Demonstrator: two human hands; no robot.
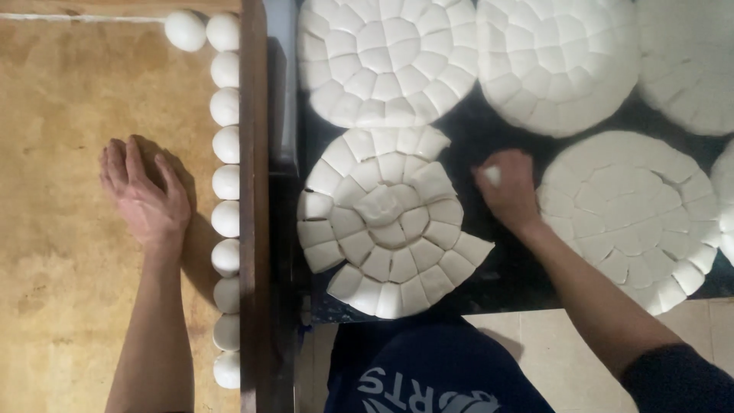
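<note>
My left hand [144,195] lies cupped, palm down, on the brown wooden board [69,252]; whether dough is under it is hidden. A column of round white dough balls [225,183] runs along the board's right edge, just right of that hand. My right hand [507,190] rests on the dark table, fingers closed on a small white dough piece [493,175]. It sits between two round dough discs cut into several segments: the nearer disc [386,222] with pieces missing from its right side, and another disc [631,214] to the right.
Three more scored dough discs lie at the back: one [386,57], one [558,61], one [692,61]. A dark wooden rail [254,229] borders the board. Tiled floor [550,359] and my dark clothing show at the bottom.
</note>
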